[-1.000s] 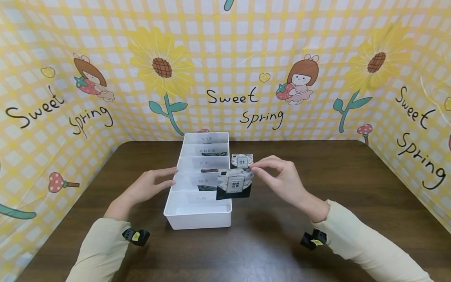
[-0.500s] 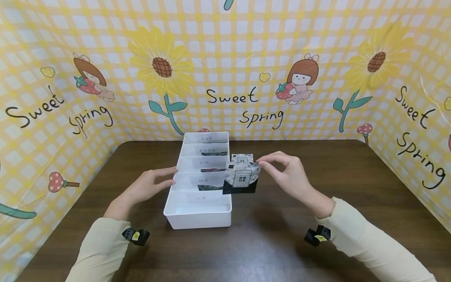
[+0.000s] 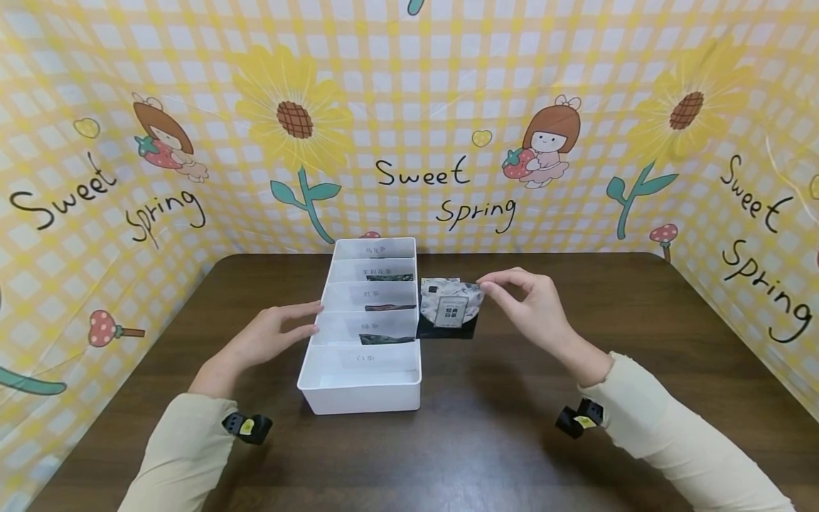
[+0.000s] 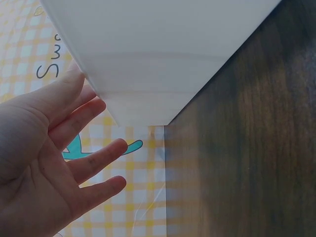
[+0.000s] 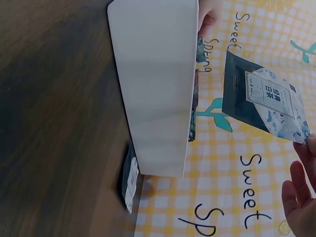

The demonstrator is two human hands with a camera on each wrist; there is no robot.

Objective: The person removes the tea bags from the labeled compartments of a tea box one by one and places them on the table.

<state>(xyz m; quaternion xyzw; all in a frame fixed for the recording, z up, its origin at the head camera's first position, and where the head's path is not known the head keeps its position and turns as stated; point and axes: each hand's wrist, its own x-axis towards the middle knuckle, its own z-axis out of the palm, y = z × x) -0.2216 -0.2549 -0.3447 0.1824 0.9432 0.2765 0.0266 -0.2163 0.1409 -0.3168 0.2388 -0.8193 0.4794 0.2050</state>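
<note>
While the right hand [image 3: 534, 302] pinches only the corner of a flat, square black-and-white patterned foil packet [image 3: 451, 309] between thumb and index finger, the packet seems likely to swing or slip, because so little of it is gripped. It hangs in the air just right of the long white plastic box [image 3: 365, 400] with labelled compartments, above the dark brown wooden tabletop [image 3: 486, 441]. Brought down there, it could land on the second dark-and-white packet [image 5: 129, 185], which lies beside the box; brought sideways too low, it could catch the rim. The left hand [image 3: 269, 338] has its fingers extended and spread, touching the box's left edge without wrapping round it; so light a touch might let the box slide if it were bumped.

Compared with a second ago, the held packet has moved rightward and away from the wearer: it overlapped the front compartments then, and now it clears the box's right rim and covers most of the second packet in the head view. The left hand and the box have stayed put.
</note>
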